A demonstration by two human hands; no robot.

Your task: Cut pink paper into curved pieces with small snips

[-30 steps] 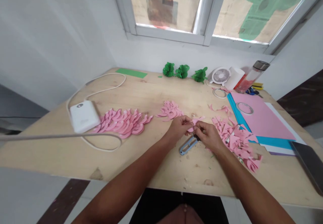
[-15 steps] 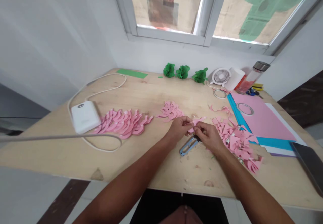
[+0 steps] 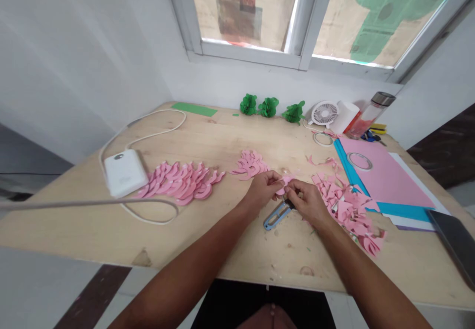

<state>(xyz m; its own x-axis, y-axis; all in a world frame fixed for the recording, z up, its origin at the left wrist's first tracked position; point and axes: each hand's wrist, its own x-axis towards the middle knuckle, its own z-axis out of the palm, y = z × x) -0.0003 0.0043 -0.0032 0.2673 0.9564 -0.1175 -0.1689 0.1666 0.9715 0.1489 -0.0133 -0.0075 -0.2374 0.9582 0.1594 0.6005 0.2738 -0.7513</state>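
Two hands meet at the middle of the bench (image 3: 222, 141). Our left hand (image 3: 264, 189) is curled nearly closed, thumb and fingertips pinching a small pink paper piece (image 3: 286, 178); our right hand (image 3: 306, 201) pinches the same piece from the other side, fingers bunched, knuckles up; the piece sits between the two sets of fingertips, just above the wood. Blue snips (image 3: 276, 215) poke out from under the right hand, the handle angled toward us and to the left; we cannot tell whether that hand grips them or only covers them.

Now the room around us. Close on the right, a heap of pink scraps (image 3: 349, 205) lies just beside the right wrist, and past it a pink sheet (image 3: 386, 175) lies on a blue sheet (image 3: 401, 209), with a tape ring (image 3: 359, 161) on the pink; that side is tight. Just behind the left hand lies a small pile of pink petals (image 3: 250, 163); further left a long row of pink petals (image 3: 181, 180) runs up against a white power bank (image 3: 125, 172), whose cable (image 3: 148, 217) loops in front of the row. Bare wood shows between our forearms and down to the near edge of the bench; more bare wood stretches behind the petals up to three green paper flowers (image 3: 269, 106) near the far edge; a small fan (image 3: 324, 113) and a bottle (image 3: 371, 114) stand at the far right corner; a dark flat device (image 3: 454, 242) lies at the right edge.
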